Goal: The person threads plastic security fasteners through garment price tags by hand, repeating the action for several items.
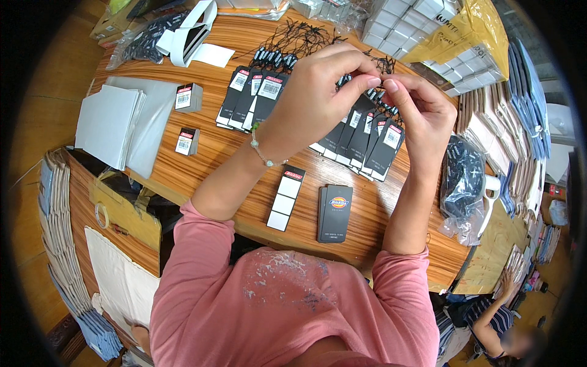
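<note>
My left hand (318, 92) and my right hand (428, 107) meet over the far part of the wooden table (244, 165). Thumbs and fingers of both are pinched together on what looks like a thin black string, mostly hidden by the fingertips. Under my left wrist, a fanned row of dark hang tags (269, 88) with white labels lies with black strings (299, 37) spread behind it. More strung hang tags (385, 147) fan out below my hands. Closer to me are a small stack of dark cards (334, 214) and a strip with white label panels (285, 199).
Two small label stacks (188, 98) and white sheets (110, 125) lie at left. A bag of black strings (461, 177) sits at right, beside folded garments (489, 122). White boxes in yellow wrapping (458, 49) stand far right. Another person (489, 324) works lower right.
</note>
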Demonstrator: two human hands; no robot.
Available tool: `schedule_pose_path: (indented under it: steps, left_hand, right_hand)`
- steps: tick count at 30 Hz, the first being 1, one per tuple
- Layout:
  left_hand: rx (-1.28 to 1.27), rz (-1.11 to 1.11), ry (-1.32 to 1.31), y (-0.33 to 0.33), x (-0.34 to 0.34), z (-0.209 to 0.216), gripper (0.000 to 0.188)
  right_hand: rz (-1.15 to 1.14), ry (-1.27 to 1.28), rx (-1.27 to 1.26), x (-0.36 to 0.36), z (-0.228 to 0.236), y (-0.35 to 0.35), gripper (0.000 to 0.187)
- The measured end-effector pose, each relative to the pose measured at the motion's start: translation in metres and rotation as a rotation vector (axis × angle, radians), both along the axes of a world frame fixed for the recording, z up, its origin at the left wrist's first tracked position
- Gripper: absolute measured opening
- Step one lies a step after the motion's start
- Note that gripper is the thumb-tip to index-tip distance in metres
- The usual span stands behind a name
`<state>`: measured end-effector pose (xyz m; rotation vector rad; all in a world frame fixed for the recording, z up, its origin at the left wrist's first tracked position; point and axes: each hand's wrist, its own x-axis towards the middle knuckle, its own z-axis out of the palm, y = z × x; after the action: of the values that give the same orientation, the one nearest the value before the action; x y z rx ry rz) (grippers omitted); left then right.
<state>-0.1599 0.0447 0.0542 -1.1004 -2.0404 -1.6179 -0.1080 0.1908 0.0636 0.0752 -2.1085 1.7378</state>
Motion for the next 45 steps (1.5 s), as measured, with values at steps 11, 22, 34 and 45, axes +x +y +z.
schedule_pose_path:
  steps: [11,22,34,45]
  left_hand:
    - [-0.087,-0.008,0.197,0.000,-0.003,-0.001,0.008]
    - [-0.070,-0.146,-0.013,0.002,0.000,-0.002,0.008]
    - [-0.038,-0.123,-0.009,0.003,0.003,0.000,0.009]
    - [-0.090,-0.187,0.043,0.001,0.001,0.002,0.010]
  right_hand:
    - [0.009,-0.016,0.003,0.001,-0.001,-0.001,0.011]
    - [0.025,-0.023,-0.085,0.003,0.004,0.002,0.012]
    - [0.043,-0.046,-0.067,0.004,0.006,0.001,0.011]
    - [0.099,-0.123,0.046,0.010,0.010,0.008,0.011]
